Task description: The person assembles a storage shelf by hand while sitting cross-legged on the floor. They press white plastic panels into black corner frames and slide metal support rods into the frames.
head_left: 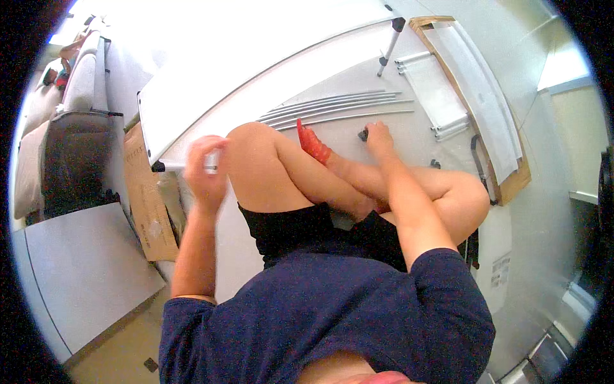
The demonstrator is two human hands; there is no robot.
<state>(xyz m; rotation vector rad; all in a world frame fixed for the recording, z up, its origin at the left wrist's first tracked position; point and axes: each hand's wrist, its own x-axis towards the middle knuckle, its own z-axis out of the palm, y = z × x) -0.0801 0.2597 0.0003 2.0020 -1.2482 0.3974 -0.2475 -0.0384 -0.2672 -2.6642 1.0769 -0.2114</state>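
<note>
hands: 2 | metal rods: about 4 | red sandal: 1 | cardboard sheet: 1
</note>
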